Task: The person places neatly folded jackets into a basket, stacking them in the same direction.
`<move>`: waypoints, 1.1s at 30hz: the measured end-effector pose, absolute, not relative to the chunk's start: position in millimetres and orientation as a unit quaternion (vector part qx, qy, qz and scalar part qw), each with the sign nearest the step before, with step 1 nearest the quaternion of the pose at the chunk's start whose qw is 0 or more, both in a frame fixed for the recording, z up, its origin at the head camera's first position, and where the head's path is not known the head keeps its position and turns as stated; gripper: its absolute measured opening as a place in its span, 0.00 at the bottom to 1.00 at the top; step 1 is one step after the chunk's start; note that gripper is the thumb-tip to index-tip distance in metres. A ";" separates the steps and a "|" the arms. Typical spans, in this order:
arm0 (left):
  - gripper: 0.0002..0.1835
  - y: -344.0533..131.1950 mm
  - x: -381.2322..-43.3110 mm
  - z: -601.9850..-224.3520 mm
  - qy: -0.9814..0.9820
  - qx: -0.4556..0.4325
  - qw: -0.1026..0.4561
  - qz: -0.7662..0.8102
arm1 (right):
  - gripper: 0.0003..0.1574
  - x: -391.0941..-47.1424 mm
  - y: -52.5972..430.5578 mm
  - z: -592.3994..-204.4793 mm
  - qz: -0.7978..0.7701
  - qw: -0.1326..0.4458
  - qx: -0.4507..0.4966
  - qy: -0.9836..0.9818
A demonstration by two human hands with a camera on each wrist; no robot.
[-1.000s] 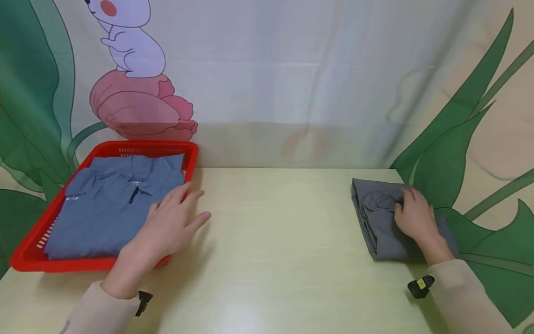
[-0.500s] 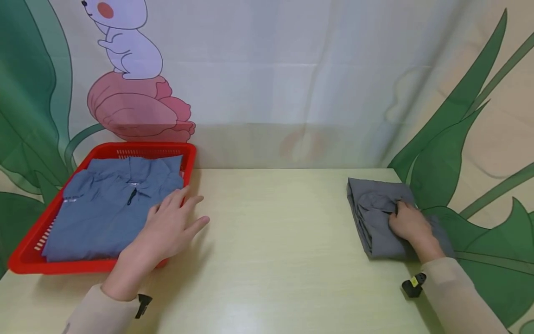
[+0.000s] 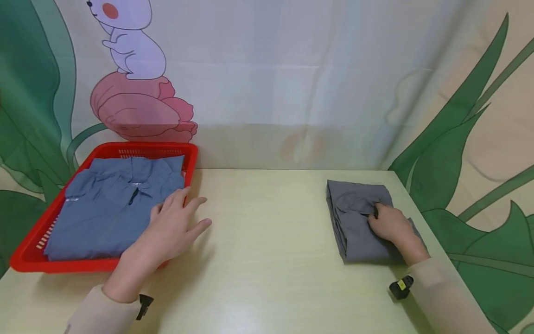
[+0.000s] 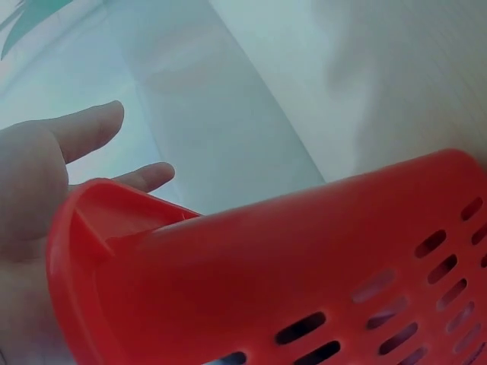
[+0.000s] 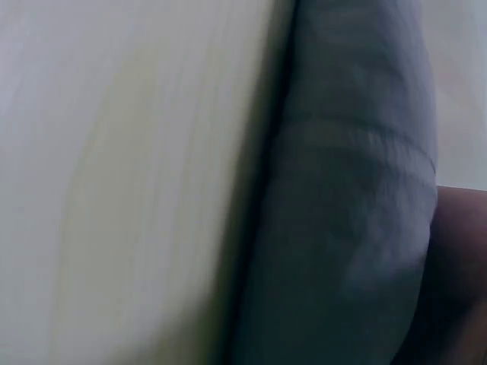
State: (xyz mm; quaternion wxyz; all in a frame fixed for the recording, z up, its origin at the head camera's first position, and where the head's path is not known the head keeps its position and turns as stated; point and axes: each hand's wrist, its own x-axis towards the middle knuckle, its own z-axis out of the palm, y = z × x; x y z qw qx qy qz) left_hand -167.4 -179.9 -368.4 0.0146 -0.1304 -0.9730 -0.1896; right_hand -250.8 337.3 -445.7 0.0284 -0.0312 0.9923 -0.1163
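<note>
A folded gray garment (image 3: 356,239) is set near the right edge of the table (image 3: 267,241), apparently pinched on top by the right hand (image 3: 391,225). The left hand (image 3: 168,227) is held spread by the right rim of the red basket (image 3: 191,162); inside, a folded blue garment (image 3: 104,218) is laid.

**Even light at the head, blur at the right wrist**

The head view is bright and fairly sharp; pale glare whitens the surface (image 3: 267,236) at bottom centre, soft shadows at lower left. The left wrist view looks hazy and bluish. The right wrist view is smeared, its grey cloth (image 5: 342,205) dim, with deep shadow at lower right.
</note>
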 end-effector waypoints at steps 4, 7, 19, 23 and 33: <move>0.33 -177.9 -164.9 -368.0 -0.970 -0.140 0.018 -0.197 | 0.32 -249.3 319.4 -444.5 -0.114 0.020 -0.048 0.992; 0.31 -175.8 -162.6 -367.4 -0.965 -0.158 0.030 -0.206 | 0.32 -247.1 306.5 -443.0 -0.111 0.016 -0.062 0.992; 0.28 -160.6 -159.0 -375.5 -0.956 -0.212 0.058 -0.196 | 0.32 -242.9 264.4 -442.4 -0.121 -0.002 -0.104 0.987; 0.29 -153.0 -159.4 -383.5 -0.954 -0.221 0.047 -0.196 | 0.32 -243.4 251.2 -443.9 -0.130 -0.004 -0.114 0.985; 0.28 -135.0 -158.7 -400.6 -0.955 -0.228 -0.004 -0.192 | 0.33 -243.5 214.4 -444.2 -0.154 0.010 -0.141 0.978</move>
